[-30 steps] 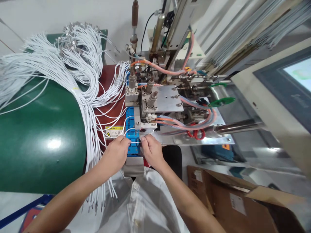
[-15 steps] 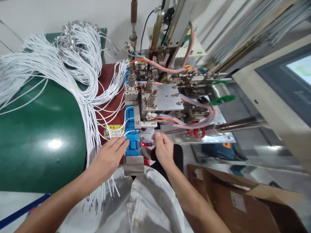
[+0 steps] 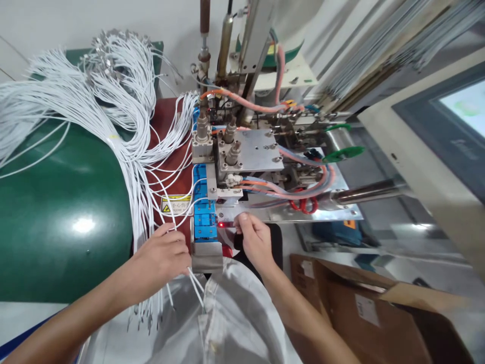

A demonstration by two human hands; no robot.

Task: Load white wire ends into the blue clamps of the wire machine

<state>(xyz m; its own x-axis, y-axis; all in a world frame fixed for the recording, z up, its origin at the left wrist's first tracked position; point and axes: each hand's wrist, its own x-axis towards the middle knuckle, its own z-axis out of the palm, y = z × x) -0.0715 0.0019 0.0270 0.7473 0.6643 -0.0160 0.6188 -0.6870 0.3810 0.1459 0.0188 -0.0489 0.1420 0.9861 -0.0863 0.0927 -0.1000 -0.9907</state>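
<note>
My left hand (image 3: 166, 253) is closed around a few white cables, whose ends stick out below it toward my lap. It is left of the blue fixture row (image 3: 205, 222), not touching it. My right hand (image 3: 253, 235) is closed beside the machine's lower front edge, near a small red light (image 3: 221, 224); whatever its fingertips pinch is too small to make out. A large bundle of white cables (image 3: 127, 167) hangs down past my left hand. Several single cables run to the blue fixtures.
A green surface (image 3: 64, 217) lies at the left. The machine's metal plate (image 3: 257, 149) and orange tubes fill the centre, with a wire spool (image 3: 343, 144) behind. A screen (image 3: 466, 108) stands at the right, above a cardboard box (image 3: 359, 308).
My left hand has moved left and down from the blue fixtures and closed on a few cables. My right hand has stayed near the same spot by the machine edge.
</note>
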